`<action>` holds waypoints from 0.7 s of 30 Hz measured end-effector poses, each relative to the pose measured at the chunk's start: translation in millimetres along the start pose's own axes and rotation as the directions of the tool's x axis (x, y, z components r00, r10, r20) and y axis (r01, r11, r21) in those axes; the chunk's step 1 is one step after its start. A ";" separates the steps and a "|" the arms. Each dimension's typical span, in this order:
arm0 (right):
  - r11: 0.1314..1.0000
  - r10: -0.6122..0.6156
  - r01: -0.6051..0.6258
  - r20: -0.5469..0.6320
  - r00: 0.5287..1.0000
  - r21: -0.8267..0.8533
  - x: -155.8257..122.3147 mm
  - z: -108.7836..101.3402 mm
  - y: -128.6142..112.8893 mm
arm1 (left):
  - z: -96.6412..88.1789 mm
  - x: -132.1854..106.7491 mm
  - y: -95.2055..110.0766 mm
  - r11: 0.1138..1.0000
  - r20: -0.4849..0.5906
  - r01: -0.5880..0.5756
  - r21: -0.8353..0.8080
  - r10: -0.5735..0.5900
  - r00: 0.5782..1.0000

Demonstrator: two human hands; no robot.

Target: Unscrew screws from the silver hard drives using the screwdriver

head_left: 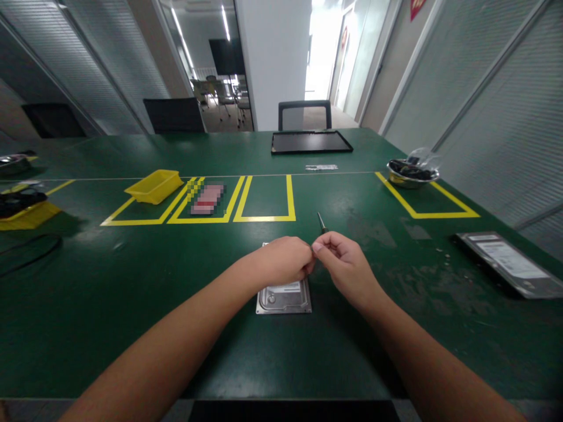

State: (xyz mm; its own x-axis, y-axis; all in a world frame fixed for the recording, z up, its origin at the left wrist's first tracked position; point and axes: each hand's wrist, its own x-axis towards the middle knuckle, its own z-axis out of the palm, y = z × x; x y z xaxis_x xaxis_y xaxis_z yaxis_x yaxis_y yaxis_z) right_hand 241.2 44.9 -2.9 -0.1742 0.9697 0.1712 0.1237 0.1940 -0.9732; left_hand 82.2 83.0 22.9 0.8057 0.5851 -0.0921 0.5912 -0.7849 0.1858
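Note:
A silver hard drive point(284, 302) lies on the green table in front of me, its upper part hidden under my left hand point(288, 261). That hand is closed, its fingers curled down and mostly out of sight. Right beside it, my right hand point(345, 264) is closed too, thumb and forefinger pinched together against the left fingers. Whatever small thing is between the fingertips is too hidden to name. A thin screwdriver point(322, 223) points away from me just beyond the right hand. Its handle disappears behind the fingers, so I cannot tell whether it is held or lying down.
Yellow tape outlines point(264, 219) mark the table, with a yellow tray point(153, 187) and a blurred pinkish item point(208, 199) at left. A metal bowl point(412, 176) of dark parts and another drive-like unit point(505, 261) sit right. A black-framed panel point(312, 142) lies far back.

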 end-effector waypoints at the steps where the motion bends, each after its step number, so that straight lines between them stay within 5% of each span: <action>1: 1.000 0.001 -0.001 -0.001 1.000 -0.010 0.6 -0.5 0.2 | -0.6 1.5 0.4 1.000 0.009 0.012 -0.005 -0.012 1.000; 21: 0.949 -0.007 -0.068 -0.235 0.972 -0.308 19.6 -22.3 17.3 | -4.8 7.3 -5.5 0.956 0.103 0.147 -0.252 -0.125 0.987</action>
State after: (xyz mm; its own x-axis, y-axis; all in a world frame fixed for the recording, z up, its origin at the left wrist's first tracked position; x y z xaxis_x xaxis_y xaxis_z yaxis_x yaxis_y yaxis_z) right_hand 261.7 70.5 -13.0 0.0590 0.9762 0.2089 0.4303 0.1639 -0.8877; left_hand 84.7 92.5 25.9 0.7253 0.6540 -0.2152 0.6747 -0.6131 0.4109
